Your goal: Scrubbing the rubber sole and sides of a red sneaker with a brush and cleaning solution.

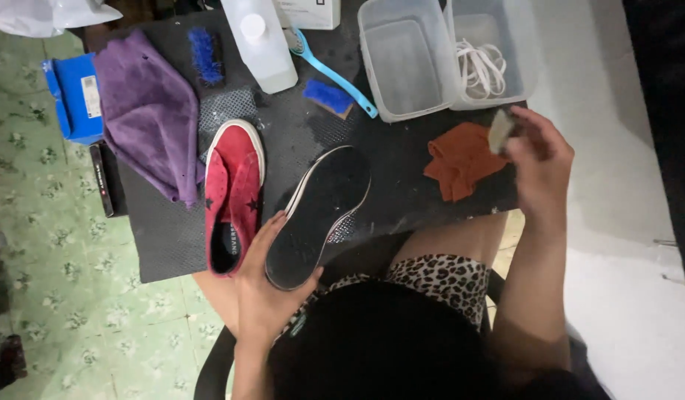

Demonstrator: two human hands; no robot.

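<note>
Black mat [172, 244] on floor. Left hand [264, 285] grips upturned shoe [320, 215], sole up, at 6 o'clock; right hand [539, 159] pinches brush [500, 131] at 3. Scrubbing step; next needs brush on sole.

One view only, worn on the head, and it looks almost straight down over the person's lap onto the black mat [172, 237]. That mat is the anchor: it fills the middle of the frame, its far edge running out past the top of the picture. Left of the mat lies green patterned floor [53, 244]; right of the mat, a pale surface. Below the mat's near edge, the wearer's own dark hair and leopard-print shorts [446, 278] crowd the bottom, so the lens sits close, right above the knees. No second view to compare; nothing overlaps.
</note>
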